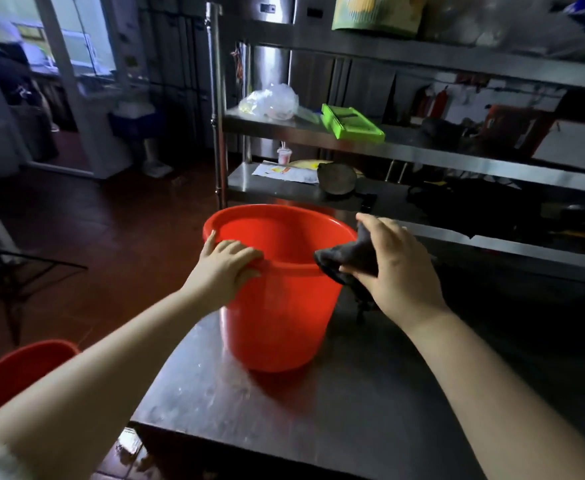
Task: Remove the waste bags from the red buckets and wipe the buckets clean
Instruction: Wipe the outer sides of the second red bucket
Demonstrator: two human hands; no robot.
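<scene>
Dim room. Dark reddish tiled floor [118,237]. Stainless steel table [353,393] in foreground; steel shelving [422,150] behind it. Bright glazed partition [73,46] at far left.

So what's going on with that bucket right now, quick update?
Left hand steadying the red bucket by its rim. Right hand holding a dark cloth at the rim. No bag visible inside. Nothing blocking.

The round plastic bucket [277,306] on the table is bright, plain red, and the second plastic bucket [17,372] low at the left shows the same red. The crumpled cloth [350,259] is dark grey, close to black. The flat steel tabletop [336,410] is dull silver with pale smudges. On the steel shelf [457,155] lies a lime-green plastic tray [351,124], beside a clear, whitish plastic bag [272,102]. The tiled floor [118,244] is dark reddish-brown.
</scene>
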